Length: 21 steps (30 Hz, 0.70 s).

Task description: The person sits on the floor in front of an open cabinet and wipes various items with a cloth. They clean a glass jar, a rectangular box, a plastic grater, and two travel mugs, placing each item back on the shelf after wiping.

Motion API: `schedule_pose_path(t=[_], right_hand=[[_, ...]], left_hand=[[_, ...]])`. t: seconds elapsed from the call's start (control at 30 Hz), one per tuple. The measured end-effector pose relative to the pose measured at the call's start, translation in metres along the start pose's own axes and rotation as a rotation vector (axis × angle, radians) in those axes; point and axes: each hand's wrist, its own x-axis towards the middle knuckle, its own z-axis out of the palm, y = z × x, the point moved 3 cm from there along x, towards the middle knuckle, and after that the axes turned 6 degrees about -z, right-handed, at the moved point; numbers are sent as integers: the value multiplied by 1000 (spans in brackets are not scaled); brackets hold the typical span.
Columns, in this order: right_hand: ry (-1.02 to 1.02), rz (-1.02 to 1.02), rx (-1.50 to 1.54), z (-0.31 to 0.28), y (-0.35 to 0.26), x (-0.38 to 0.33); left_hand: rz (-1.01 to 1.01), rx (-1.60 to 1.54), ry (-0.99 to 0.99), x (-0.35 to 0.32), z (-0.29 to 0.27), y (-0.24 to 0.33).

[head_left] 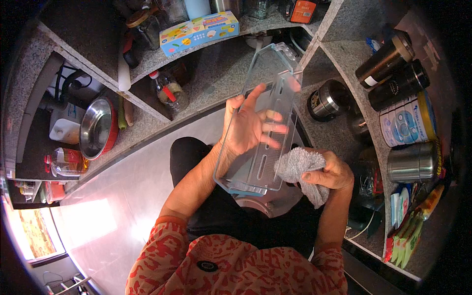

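Note:
A long, clear plastic bin (261, 169) with slots in its wall is tilted in front of me, above my lap. My left hand (246, 125) grips it by the left side, with the thumb at the edge and the fingers spread, partly seen through the clear plastic. My right hand (335, 172) is closed around a bunched grey cloth (300, 166). The cloth lies against the bin's lower right side. Below the bin, a pale round vessel (255, 204) shows only in part between my legs.
Stone shelves (206, 93) curve around me. They hold a colourful box (199, 33), a red-capped bottle (168, 91), a metal bowl (97, 128), an oil bottle (66, 162), a steel pot (327, 101), dark flasks (386, 59), a large tin (408, 120) and a steel canister (413, 163).

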Motion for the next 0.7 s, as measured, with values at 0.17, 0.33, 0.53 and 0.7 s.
schedule_pose_path(t=[0.17,0.33,0.53,0.7], right_hand=[[465,198,193,-12,-30,-10],[837,173,73,1,12,44],[667,-108,-473,39,33,91],[452,-215,-531,57,25,80]], left_hand=[[23,218,127,-3,-1,5],[-93,284,157,0,-4,-18],[-5,-37,216,6,-6,-19],[-4,166,315,5,-18,-15]])
